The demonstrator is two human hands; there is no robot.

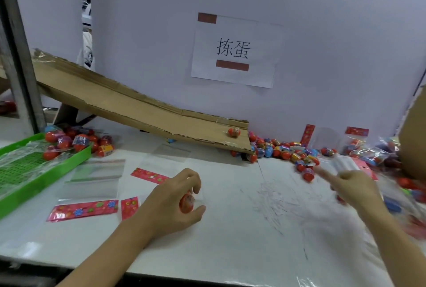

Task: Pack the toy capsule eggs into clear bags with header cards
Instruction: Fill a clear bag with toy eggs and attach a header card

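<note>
- While the left hand (175, 199) curls its fingers and thumb round one red capsule egg (187, 201) at 6 o'clock on the white surface (230, 240), a film of clear bag seems to wrap the egg; whether the egg is fully inside cannot be told.
- Right hand (352, 185), at 4 o'clock: blurred, forefinger stretched toward the loose eggs and the other fingers folded; something clear seems to lie against them, but whether it is pinched cannot be told.
- Loose capsule eggs (285, 150), at 3 o'clock: a heap of red, blue and yellow ones at the foot of the cardboard chute (129, 107); a single egg (234, 132) rests on the chute's lower end.
- Empty clear bags (94, 180), at 9 o'clock: lying flat and overlapping, just beside the green tray (34, 185).
- Header cards (85, 210), at 8 o'clock: red printed strips, flat on the surface; another (149, 176) lies just above the left hand.
- Filled bags (78, 142), at 10 o'clock: heaped at the tray's far corner; more at the far right (356, 141).
- Paper sign (235, 51), at 12 o'clock: taped to the backboard.
- Handling, judged: the eggs look light, hard, smooth and ready to roll, best cupped round the middle; the bags are thin, limp and slippery, best pinched at the mouth edge; the cards are thin and easily creased, so hold them by the ends.
</note>
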